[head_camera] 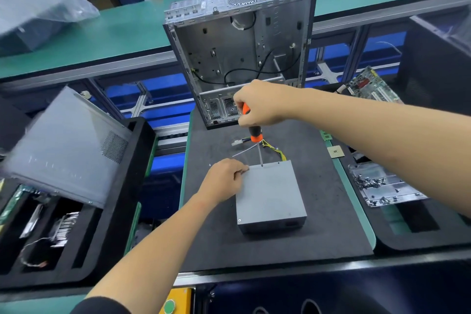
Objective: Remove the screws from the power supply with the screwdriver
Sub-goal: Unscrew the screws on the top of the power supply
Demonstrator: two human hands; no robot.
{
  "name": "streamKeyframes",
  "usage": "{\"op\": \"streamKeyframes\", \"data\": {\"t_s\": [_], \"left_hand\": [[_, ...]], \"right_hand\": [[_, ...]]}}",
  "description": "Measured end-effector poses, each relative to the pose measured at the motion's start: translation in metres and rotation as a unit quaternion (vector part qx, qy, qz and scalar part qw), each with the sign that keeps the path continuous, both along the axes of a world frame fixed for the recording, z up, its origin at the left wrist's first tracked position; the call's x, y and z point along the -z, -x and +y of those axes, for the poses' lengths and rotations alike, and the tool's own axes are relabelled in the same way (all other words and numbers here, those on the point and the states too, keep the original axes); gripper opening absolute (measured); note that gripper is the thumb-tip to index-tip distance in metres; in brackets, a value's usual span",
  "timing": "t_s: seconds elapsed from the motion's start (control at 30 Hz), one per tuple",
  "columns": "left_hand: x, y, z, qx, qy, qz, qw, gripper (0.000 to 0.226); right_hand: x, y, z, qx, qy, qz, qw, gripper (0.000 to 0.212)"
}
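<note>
A grey power supply [270, 194] lies flat on the black mat [216, 237], its yellow and black wires [272, 149] trailing from the far side. My right hand [262, 107] grips the orange and black screwdriver [254, 132] upright, its tip on the far top edge of the box. My left hand [224, 178] rests against the far left corner of the box with curled fingers, steadying it. A screw [239, 220] shows at the near left corner of the top face.
An empty computer case [242, 58] stands behind the mat. A clear tray with several loose screws [379, 186] sits to the right, beside a small chip [336, 152] and a motherboard [369, 86]. At left a grey side panel [66, 145] leans over black foam bins [122, 211].
</note>
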State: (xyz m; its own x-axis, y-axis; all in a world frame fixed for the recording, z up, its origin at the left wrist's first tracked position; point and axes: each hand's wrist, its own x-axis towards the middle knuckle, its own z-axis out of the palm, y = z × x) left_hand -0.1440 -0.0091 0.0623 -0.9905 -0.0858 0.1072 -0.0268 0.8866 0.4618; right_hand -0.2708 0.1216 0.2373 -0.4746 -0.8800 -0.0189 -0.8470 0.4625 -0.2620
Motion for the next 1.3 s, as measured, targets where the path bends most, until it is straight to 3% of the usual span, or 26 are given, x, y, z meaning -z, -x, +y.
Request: {"op": "streamKeyframes", "data": {"t_s": [0.3, 0.6, 0.83, 1.3], "left_hand": [[-0.002, 0.01, -0.001, -0.017, -0.025, -0.016, 0.999, 0.02], [0.002, 0.016, -0.007, -0.108, -0.226, -0.069, 0.966, 0.016], [0.003, 0.014, -0.008, -0.102, -0.218, -0.068, 0.968, 0.009], [0.004, 0.016, -0.008, -0.096, -0.219, -0.06, 0.969, 0.016]], "right_hand": [[0.001, -0.004, 0.003, -0.006, 0.001, 0.012, 1.0, 0.012], [0.003, -0.009, -0.002, 0.013, 0.01, -0.016, 1.0, 0.013], [0.003, -0.01, -0.008, 0.008, 0.008, -0.018, 1.0, 0.014], [0.006, -0.008, -0.009, -0.008, -0.004, -0.003, 1.0, 0.014]]}}
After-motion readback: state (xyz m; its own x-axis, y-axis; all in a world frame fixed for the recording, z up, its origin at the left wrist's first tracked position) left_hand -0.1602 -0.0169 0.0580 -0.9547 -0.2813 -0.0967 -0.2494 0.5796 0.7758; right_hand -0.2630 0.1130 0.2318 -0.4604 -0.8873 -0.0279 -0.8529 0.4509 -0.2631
